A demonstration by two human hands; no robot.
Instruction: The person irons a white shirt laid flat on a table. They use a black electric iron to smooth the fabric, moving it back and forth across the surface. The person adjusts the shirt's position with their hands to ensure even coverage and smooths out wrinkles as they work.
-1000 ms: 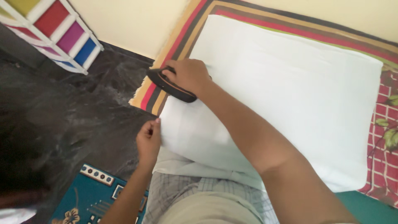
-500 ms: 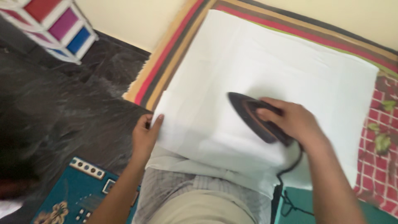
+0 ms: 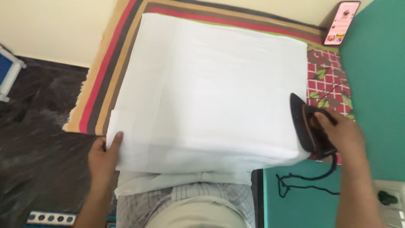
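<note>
Head view, looking down: a folded white cloth lies spread flat over a striped blanket whose red, brown and tan bands show along its left and far edges. The left hand rests at the cloth's near left corner, thumb laid on top of the fabric and the fingers tucked under its edge, pinching the corner. The right hand is closed around the handle of a dark clothes iron, which sits at the cloth's right edge, its pointed nose turned away from the person. A black cord trails from the iron's near end across a teal surface. A red checked fabric with leaf prints shows just beyond the iron. A phone with a lit screen lies at the far right corner. Dark stone floor lies to the left.
</note>
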